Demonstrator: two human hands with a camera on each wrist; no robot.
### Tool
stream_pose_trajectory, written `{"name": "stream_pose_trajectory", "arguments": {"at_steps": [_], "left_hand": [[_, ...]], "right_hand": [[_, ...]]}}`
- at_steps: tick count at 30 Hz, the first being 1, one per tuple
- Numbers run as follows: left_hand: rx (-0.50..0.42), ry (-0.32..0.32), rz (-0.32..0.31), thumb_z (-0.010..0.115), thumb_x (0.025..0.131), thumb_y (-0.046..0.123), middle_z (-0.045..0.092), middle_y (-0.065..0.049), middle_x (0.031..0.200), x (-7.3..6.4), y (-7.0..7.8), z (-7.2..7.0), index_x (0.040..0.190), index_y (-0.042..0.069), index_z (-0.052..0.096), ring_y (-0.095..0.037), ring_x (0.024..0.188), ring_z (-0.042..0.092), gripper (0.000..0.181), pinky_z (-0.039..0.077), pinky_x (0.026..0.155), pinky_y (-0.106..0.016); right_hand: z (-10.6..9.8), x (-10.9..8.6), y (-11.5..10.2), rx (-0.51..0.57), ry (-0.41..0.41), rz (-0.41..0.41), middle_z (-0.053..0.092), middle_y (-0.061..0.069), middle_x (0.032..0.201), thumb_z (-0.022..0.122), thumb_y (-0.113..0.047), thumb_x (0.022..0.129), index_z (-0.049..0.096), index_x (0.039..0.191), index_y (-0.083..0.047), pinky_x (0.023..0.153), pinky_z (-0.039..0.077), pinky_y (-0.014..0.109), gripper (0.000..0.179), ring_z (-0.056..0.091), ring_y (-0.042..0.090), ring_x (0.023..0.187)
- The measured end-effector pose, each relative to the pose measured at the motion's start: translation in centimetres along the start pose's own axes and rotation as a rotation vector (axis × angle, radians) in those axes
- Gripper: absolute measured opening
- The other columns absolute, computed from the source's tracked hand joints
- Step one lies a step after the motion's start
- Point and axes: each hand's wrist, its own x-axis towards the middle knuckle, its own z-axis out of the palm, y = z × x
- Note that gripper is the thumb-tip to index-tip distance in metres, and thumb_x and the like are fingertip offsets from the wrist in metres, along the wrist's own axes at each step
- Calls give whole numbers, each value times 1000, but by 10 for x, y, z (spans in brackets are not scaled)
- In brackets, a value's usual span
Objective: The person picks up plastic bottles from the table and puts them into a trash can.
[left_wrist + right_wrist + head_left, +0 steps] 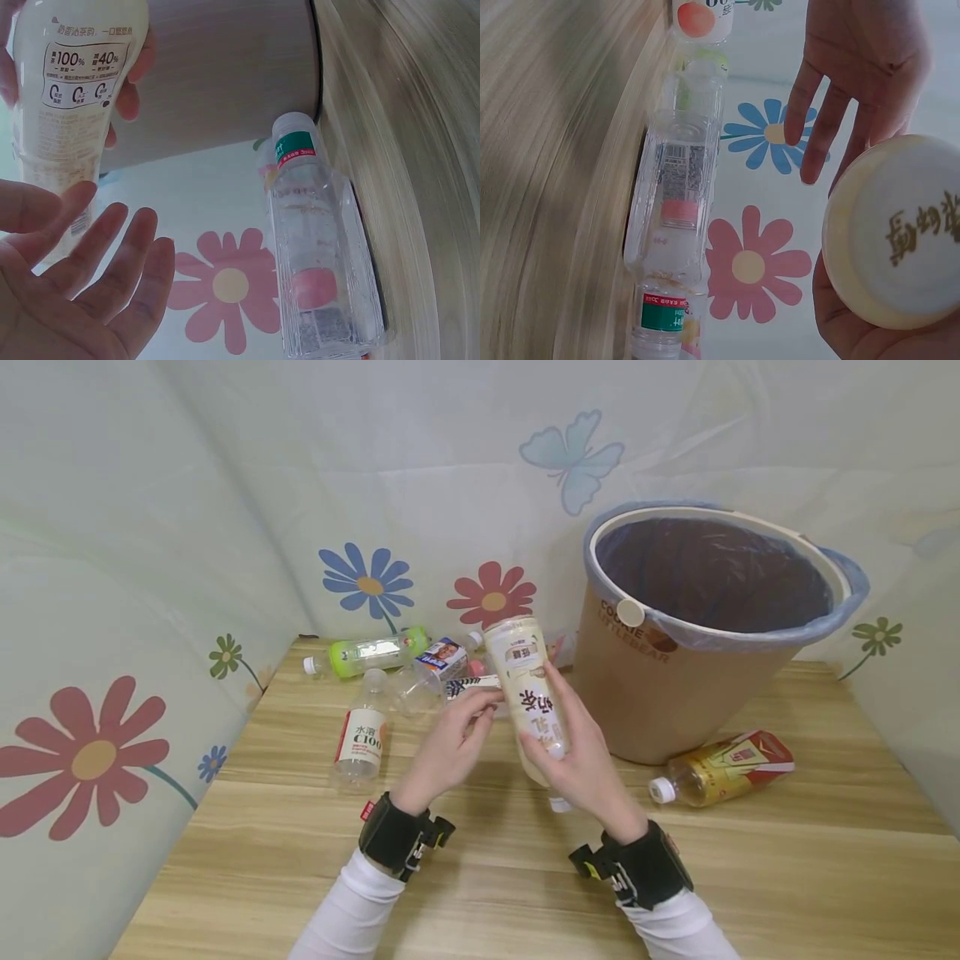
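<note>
My right hand [588,764] grips a cream-coloured milk tea bottle [525,664] above the table, with its thumb on the near side and fingers round the right. The bottle is tilted, its white cap [560,804] low and towards me, its flat base up and away. In the right wrist view the round base [900,232] faces the camera. Just left of the bottle, my left hand [453,739] has its fingers spread and slightly bent, holding nothing. In the left wrist view its fingertips [146,225] stand beside the bottle's printed side.
A brown bin [652,693] with a bluish liner [712,568] stands at the back right. Before it lies a red-and-yellow bottle [723,772]. To the left are a C100 bottle [362,735], a green-labelled bottle [375,653] and several clear bottles. A printed curtain [450,468] hangs behind the table.
</note>
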Motion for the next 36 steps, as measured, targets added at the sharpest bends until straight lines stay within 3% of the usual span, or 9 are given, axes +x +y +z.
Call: {"name": "stream_pose_trajectory", "arguments": {"at_steps": [5, 12, 20, 26, 31, 36], "left_hand": [[58, 6, 1, 45, 97, 7, 59, -7, 125, 0, -3, -1, 119, 6, 62, -16, 112, 55, 28, 49, 93, -33], [124, 22, 28, 46, 96, 6, 62, -7, 120, 0, -1, 1, 116, 7, 64, -15, 110, 56, 27, 50, 90, -32], [99, 31, 23, 47, 95, 4, 60, -5, 121, 2, 1, 4, 119, 6, 61, -15, 106, 58, 28, 52, 86, -28], [80, 41, 51, 46, 95, 6, 57, -5, 126, 10, 8, 5, 128, 7, 55, -14, 104, 58, 34, 52, 87, -26], [110, 37, 62, 45, 96, 12, 53, -3, 132, 21, 21, 5, 135, 11, 49, -16, 106, 58, 39, 51, 88, -30], [165, 11, 109, 47, 95, 11, 48, -5, 137, 37, 37, 9, 140, 13, 44, -16, 115, 52, 46, 47, 95, -33]], "right_hand": [[6, -1, 28, 6, -1, 1, 45, 15, 138, 68, -10, 82, 21, 152, -17, 67, 50, 38, 84, 55, 22, 90], [-4, 1, 4, 137, -26, 58, 43, 22, 137, 65, -2, 84, 20, 151, -10, 67, 52, 41, 81, 55, 29, 91], [-1, 7, 18, 352, -14, 123, 50, 19, 126, 59, -3, 90, 15, 153, -24, 70, 56, 35, 79, 57, 28, 96], [-18, 24, 0, 418, -21, 136, 47, 15, 129, 55, -6, 92, 17, 152, -27, 76, 54, 31, 74, 55, 26, 104], [-42, 39, -25, 649, -28, 122, 33, 10, 145, 43, 0, 94, 16, 152, -23, 82, 52, 27, 68, 49, 24, 114], [-68, 56, -44, 774, 30, 53, 32, 14, 142, 35, 0, 93, 20, 151, -24, 80, 52, 26, 64, 50, 22, 107]]}}
